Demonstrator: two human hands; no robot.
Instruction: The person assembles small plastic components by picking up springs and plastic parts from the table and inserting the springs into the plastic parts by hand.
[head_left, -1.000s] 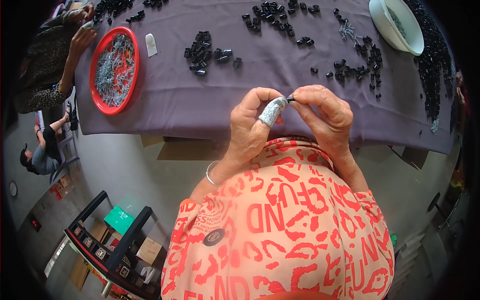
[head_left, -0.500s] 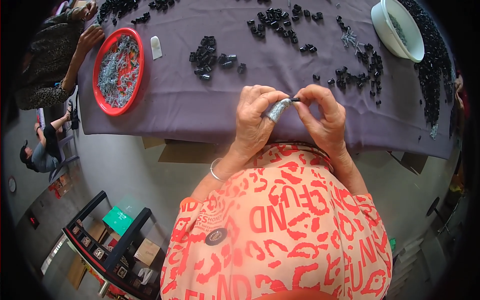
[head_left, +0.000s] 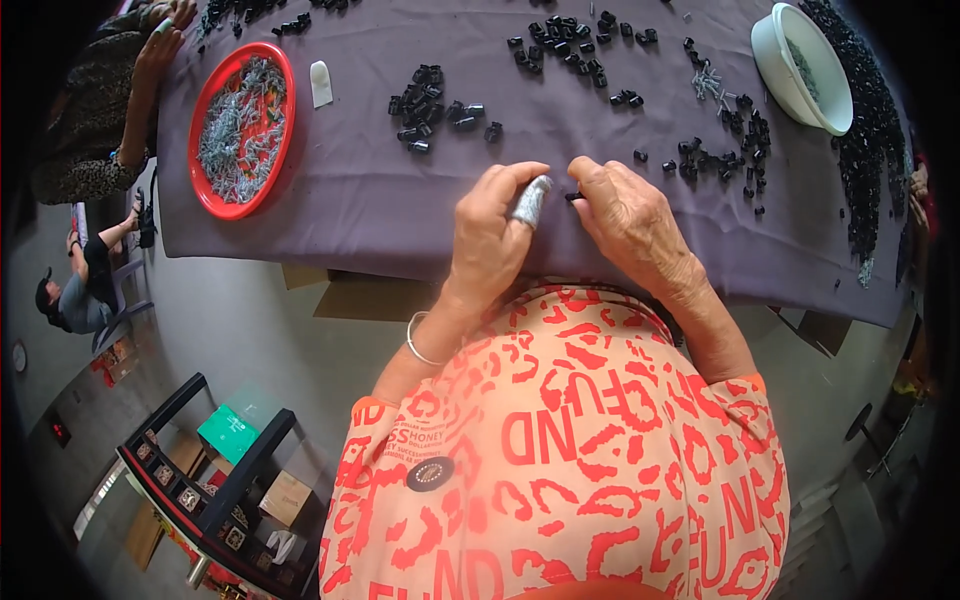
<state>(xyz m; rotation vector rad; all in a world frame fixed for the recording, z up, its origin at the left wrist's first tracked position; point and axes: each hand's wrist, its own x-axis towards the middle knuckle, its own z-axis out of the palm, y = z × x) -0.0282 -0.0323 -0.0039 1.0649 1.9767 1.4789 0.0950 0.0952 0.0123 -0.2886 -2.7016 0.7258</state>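
My right hand [head_left: 640, 225] pinches a small black plastic part [head_left: 573, 196] between thumb and fingers, just above the table's near edge. Close to its left is my left hand [head_left: 490, 230], closed, with a shiny silver wrap [head_left: 531, 200] around one digit; whatever it grips, if anything, is hidden. A gap separates the two hands. Beyond them, short black cylindrical parts lie in a cluster [head_left: 420, 105], with a second group [head_left: 570, 45] farther back. More black parts [head_left: 715, 160] are scattered to the right, near a few clear-grey pins [head_left: 708, 82].
A purple-grey cloth covers the table [head_left: 350, 200]. At left, a red oval tray [head_left: 287, 130] holds many greyish pins, beside a small white piece [head_left: 320, 84]. A white bowl [head_left: 838, 118] and a long black heap [head_left: 870, 170] occupy the right. A co-worker's hand [head_left: 155, 55] is at far left.
My hands have moved apart; the black part that was between them is now at my right fingertips. The view has shifted slightly. The co-worker's hand at left has moved back from the red tray.
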